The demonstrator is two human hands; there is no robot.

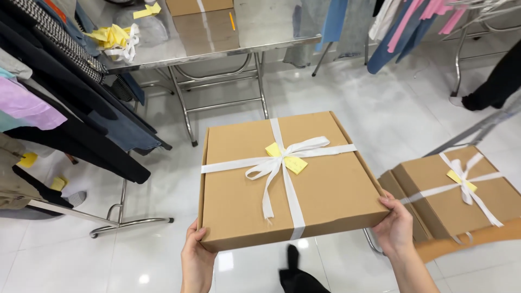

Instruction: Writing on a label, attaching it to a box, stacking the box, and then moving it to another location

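A flat brown cardboard box (325,190) tied with a white ribbon bow and a yellow tag is held level in front of me above the floor. My left hand (196,260) grips its near left corner, thumb on top. My right hand (395,228) grips its near right corner. To the right, two similar ribboned boxes (461,190) are stacked on a low stand.
A steel table (260,38) stands ahead with a cardboard box, yellow paper and ribbon scraps on it. A rack of dark garments (65,108) fills the left side. More clothes hang at the top right. A person's dark leg (496,81) is at the far right. White tiled floor below.
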